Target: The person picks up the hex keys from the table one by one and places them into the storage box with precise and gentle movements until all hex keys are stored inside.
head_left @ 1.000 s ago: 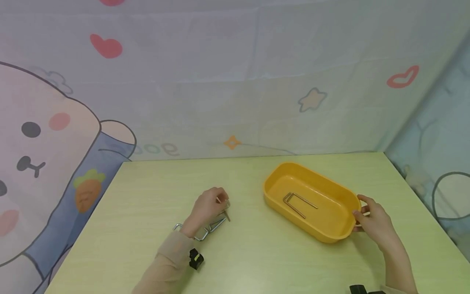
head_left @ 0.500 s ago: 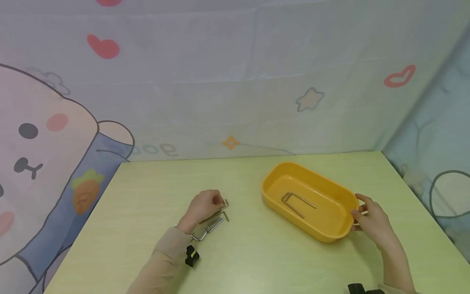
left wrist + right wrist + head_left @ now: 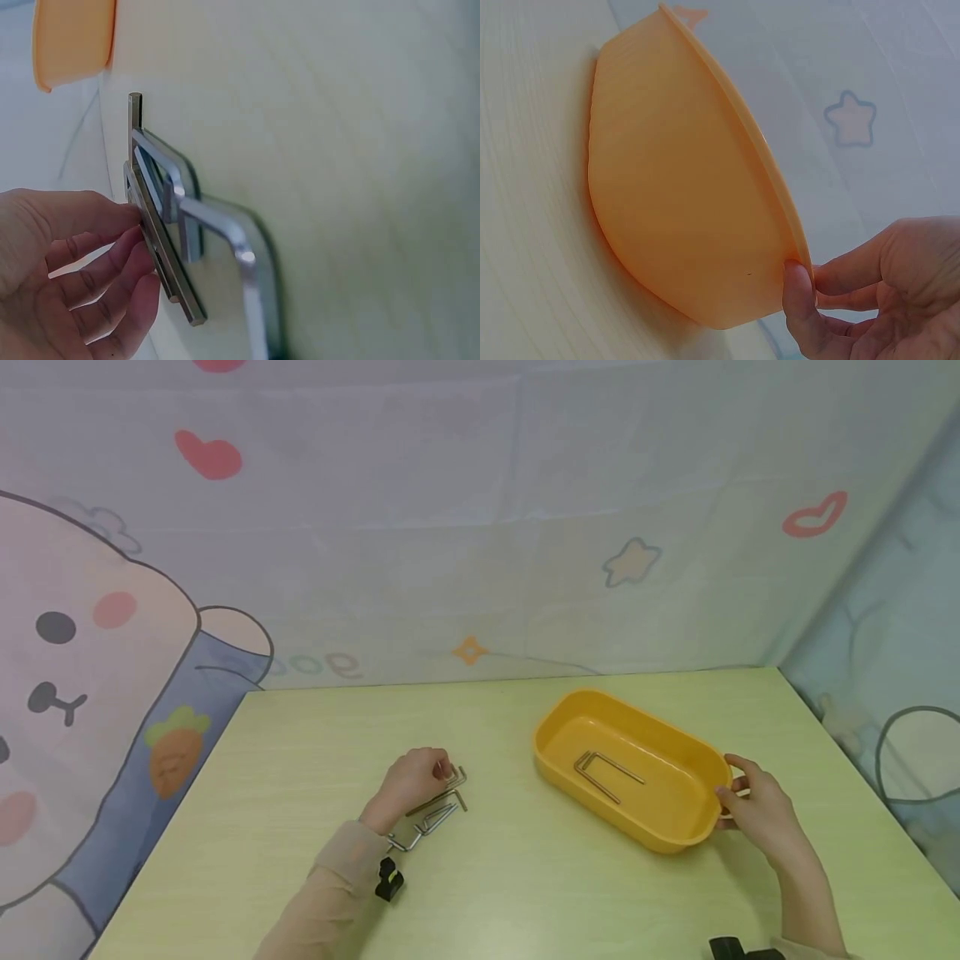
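Note:
My left hand (image 3: 408, 781) is low over a small group of L-shaped hex keys at the middle left of the table. In the left wrist view its thumb and curled fingers pinch a thin brass-coloured hex key (image 3: 154, 251); a longer brass-coloured one (image 3: 176, 274) lies close against it. Silver hex keys (image 3: 259, 300) lie beside these on the tabletop. Far to the right, my right hand (image 3: 761, 814) grips the near right end of a yellow tray (image 3: 660, 731), thumb on one side of the rim and fingers on the other. Brass-coloured hex keys (image 3: 597, 782) rest in the tray.
The pale wooden table (image 3: 495, 893) ends at the back against a printed curtain (image 3: 420, 577). Another curtain (image 3: 911, 635) hangs along the right side. A black wrist camera (image 3: 389, 881) sits by the left sleeve.
My left hand has drawn back slightly to the left, and more of the hex keys shows beside it. The right hand and the tray look almost unchanged, apart from a small camera shift.

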### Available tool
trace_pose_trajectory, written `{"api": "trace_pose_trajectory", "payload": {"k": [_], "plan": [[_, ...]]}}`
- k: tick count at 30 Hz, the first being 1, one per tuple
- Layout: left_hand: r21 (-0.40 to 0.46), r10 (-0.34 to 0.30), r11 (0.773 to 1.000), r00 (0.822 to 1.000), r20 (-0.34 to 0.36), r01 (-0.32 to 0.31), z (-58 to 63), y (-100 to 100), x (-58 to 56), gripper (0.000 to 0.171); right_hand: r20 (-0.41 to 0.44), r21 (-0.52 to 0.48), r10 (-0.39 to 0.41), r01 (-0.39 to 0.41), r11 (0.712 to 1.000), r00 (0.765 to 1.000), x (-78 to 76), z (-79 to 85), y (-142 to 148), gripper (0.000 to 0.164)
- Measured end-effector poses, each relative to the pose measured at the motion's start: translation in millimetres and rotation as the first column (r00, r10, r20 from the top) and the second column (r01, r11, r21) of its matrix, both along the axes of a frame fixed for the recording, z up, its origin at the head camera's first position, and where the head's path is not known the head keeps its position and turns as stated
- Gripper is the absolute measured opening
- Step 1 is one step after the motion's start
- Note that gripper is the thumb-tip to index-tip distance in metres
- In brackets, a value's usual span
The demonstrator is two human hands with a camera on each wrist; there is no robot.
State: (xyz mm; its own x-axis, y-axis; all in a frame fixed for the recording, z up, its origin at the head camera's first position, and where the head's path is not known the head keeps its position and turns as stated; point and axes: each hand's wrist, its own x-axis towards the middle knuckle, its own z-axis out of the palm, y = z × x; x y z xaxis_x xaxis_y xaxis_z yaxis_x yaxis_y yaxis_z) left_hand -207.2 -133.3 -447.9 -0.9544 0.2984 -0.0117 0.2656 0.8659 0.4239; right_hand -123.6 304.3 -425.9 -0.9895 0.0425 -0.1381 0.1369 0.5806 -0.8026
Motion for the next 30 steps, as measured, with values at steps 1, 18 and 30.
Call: {"api": "trace_pose_trajectory", "payload": {"k": [1, 18, 30], "plan": [[-0.005, -0.002, 1.0, 1.0, -0.002, 0.002, -0.1, -0.2, -0.2, 0.012, 0.0, -0.001, -0.001, 0.001, 1.0, 1.0, 0.1, 0.2, -0.2, 0.056], [-0.038, -0.01, 0.999, 0.999, 0.05, 0.012, 2.8, 3.3, -1.2, 0.007, 0.006, 0.004, 0.004, -0.004, 1.0, 1.0, 0.5, -1.1, 0.9, 0.056], [-0.036, -0.012, 0.999, 0.999, -0.031, 0.011, 3.0, 4.6, 0.7, 0.007, 0.003, 0.004, 0.003, -0.003, 1.0, 1.0, 0.8, 0.5, 0.2, 0.056]]}}
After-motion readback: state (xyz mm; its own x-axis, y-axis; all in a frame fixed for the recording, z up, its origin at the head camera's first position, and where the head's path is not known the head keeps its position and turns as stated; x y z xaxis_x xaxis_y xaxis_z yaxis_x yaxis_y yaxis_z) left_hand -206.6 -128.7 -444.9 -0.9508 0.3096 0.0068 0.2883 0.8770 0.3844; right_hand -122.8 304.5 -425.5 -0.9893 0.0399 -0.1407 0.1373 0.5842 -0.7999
